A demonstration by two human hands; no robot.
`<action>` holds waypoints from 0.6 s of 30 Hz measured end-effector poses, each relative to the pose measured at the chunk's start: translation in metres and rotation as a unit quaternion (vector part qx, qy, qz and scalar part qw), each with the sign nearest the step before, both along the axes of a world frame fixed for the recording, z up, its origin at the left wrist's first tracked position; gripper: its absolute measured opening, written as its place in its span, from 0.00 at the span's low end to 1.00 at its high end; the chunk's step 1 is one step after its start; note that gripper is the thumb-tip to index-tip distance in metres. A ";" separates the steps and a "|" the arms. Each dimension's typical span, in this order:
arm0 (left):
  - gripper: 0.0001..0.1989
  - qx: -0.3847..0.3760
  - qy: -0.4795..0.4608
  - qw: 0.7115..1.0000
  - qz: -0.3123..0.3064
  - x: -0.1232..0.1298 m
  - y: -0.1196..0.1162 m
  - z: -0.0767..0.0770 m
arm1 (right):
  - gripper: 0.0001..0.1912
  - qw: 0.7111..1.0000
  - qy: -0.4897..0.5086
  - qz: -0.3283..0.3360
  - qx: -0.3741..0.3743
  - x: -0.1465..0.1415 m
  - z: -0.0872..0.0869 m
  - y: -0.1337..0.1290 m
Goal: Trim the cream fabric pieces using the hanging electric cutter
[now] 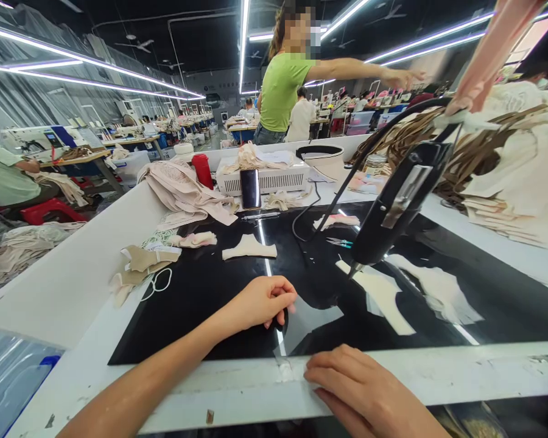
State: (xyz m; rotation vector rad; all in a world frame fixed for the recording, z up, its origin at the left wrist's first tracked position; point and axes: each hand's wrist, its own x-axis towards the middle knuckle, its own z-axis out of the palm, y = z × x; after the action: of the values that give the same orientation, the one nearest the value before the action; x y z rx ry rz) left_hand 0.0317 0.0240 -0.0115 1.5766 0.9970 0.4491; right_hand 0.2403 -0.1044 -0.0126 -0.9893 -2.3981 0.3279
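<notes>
My left hand (265,301) is above the black work surface, fingers curled and thumb against them. Its fingertips meet the corner of a thin translucent sheet (317,319); whether they pinch it is hidden. At the table's front edge, my right hand (351,380) lies with its fingers stretched out, just below that sheet. A black tool with a pointed metal tip (393,204) hangs at a tilt to the right. Under its tip is a cream fabric piece (386,298) on a translucent backing. A whitish cut piece (442,289) lies further right.
Farther back are a cream piece (249,246), teal-handled snips (340,242), a phone (251,188) leaning on a white vented box (274,179), and a red cylinder (203,171). Fabric stacks (192,188) flank the surface. A person in green (283,91) stands beyond, one arm outstretched.
</notes>
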 end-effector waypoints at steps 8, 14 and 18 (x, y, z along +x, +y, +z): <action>0.10 0.152 0.061 0.986 0.030 -0.009 0.006 0.007 | 0.17 0.999 0.002 -0.030 -0.012 0.012 0.000 -0.005; 0.08 0.278 0.074 0.957 0.028 -0.011 0.002 0.037 | 0.14 0.998 0.034 -0.048 0.024 0.024 0.005 -0.012; 0.06 0.336 0.039 0.931 -0.136 -0.005 -0.034 0.064 | 0.14 0.995 0.070 -0.055 0.050 0.037 0.011 -0.019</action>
State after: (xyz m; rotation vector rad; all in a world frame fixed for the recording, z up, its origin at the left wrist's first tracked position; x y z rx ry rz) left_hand 0.0265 -0.0099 0.0528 2.3284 0.6891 0.5716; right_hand 0.2773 -0.1232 -0.0012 -1.0144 -2.2015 0.2282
